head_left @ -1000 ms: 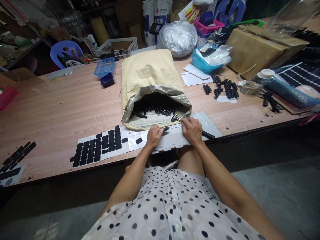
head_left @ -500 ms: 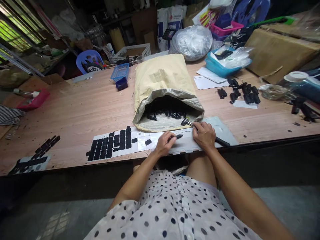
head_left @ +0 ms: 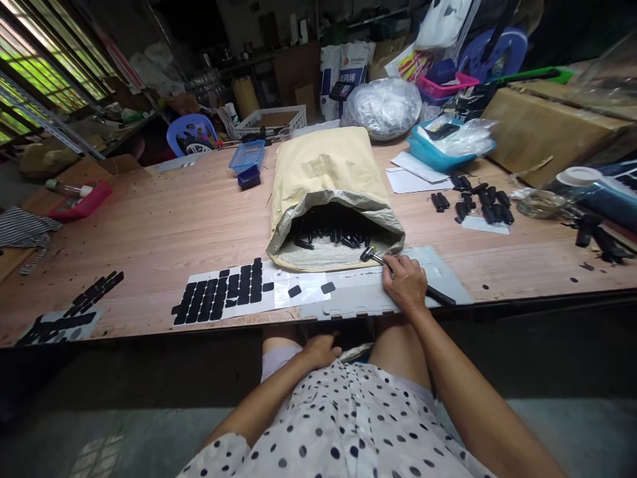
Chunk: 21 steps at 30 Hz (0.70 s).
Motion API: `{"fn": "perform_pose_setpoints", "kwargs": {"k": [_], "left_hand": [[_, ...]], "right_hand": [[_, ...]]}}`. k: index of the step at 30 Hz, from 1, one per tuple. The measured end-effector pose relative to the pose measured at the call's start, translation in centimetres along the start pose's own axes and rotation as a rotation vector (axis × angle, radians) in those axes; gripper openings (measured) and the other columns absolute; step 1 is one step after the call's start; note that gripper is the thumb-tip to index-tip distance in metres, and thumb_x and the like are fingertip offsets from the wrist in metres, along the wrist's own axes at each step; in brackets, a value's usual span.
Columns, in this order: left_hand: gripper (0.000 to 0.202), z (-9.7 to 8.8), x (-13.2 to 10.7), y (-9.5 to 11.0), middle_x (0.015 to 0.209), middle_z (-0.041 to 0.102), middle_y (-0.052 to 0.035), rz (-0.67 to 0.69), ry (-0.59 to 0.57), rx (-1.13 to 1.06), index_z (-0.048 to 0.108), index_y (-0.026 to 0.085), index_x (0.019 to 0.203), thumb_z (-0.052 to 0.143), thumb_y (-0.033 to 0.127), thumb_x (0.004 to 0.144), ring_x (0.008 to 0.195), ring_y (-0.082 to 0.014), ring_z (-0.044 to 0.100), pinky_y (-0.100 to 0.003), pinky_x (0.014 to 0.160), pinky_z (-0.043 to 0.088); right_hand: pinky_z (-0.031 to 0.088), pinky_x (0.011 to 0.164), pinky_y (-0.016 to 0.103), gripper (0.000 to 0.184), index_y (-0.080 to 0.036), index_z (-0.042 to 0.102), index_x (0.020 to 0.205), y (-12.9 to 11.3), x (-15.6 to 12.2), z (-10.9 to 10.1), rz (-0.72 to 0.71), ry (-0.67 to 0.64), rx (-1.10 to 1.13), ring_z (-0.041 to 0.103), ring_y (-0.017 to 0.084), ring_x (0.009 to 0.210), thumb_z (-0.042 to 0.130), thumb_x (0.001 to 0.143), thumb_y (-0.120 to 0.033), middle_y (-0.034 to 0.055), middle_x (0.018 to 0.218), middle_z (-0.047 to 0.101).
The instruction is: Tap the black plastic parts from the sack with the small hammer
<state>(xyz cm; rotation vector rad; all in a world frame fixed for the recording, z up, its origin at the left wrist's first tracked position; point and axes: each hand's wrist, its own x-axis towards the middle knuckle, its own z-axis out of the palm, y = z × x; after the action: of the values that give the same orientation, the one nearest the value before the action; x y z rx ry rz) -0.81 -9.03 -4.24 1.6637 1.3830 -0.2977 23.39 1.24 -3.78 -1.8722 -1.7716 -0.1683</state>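
Observation:
My right hand is closed around a small hammer; its metal head points toward the sack's mouth and its black handle runs to the right. Under that hand lies a pale grey board at the table's front edge. My left hand is down over my lap, below the table edge. Its fingers are dim and partly hidden, so whether they hold anything is unclear. A cream woven sack lies with its mouth toward me, several slim black parts inside. A black rounded pad lies left of the board.
Rows of black pads cover a white sheet at the front left. Black pieces are heaped at the right near white paper. Behind stand a blue basket, a turquoise basin and a large cardboard box.
My left hand has dropped from the tabletop to my lap, taking along the small black part it held. A black pad is now uncovered there. My right hand still holds the hammer.

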Motion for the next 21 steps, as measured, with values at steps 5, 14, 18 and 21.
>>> {"fn": "perform_pose_setpoints", "kwargs": {"k": [5,14,18,21], "left_hand": [[0.031,-8.4,-1.1,0.5,0.1,0.078,-0.0048,0.525,-0.186,-0.211,0.074,0.023,0.117,0.063,0.04,0.093,0.085,-0.0178,0.072,-0.028,0.078,0.055],[0.035,-21.1,5.2,-0.1,0.12,0.066,-0.0074,0.047,0.856,0.242,0.072,0.027,0.111,0.058,0.009,0.085,0.113,-0.0274,0.063,-0.038,0.094,0.052],[0.029,-20.5,5.9,-0.9,0.12,0.066,-0.0082,-0.028,0.831,0.303,0.07,0.028,0.114,0.062,0.019,0.088,0.115,-0.0302,0.063,-0.04,0.092,0.053],[0.035,-20.4,5.9,-1.1,0.124,0.065,-0.0118,-0.069,0.819,0.253,0.065,0.025,0.126,0.064,0.029,0.091,0.118,-0.0327,0.062,-0.041,0.093,0.052]], "right_hand": [[0.026,0.069,0.033,0.03,-0.023,0.075,0.107,-0.1,-0.1,-0.1,-0.003,0.006,0.015,0.044,0.023,0.083,0.051,0.09,-0.021,0.0094,0.088,0.061],[0.028,0.07,0.033,0.029,-0.022,0.075,0.107,-0.5,0.2,-0.1,0.0,-0.016,0.014,0.045,0.023,0.084,0.05,0.091,-0.021,0.0096,0.089,0.062],[0.03,0.073,0.033,0.029,-0.023,0.075,0.108,-0.9,0.3,-0.4,0.003,-0.036,-0.018,0.047,0.023,0.087,0.05,0.092,-0.022,0.0089,0.09,0.062],[0.029,0.073,0.033,0.029,-0.023,0.074,0.11,-1.0,0.3,-0.4,0.003,-0.056,-0.033,0.046,0.024,0.088,0.051,0.092,-0.022,0.0091,0.091,0.062]]}}
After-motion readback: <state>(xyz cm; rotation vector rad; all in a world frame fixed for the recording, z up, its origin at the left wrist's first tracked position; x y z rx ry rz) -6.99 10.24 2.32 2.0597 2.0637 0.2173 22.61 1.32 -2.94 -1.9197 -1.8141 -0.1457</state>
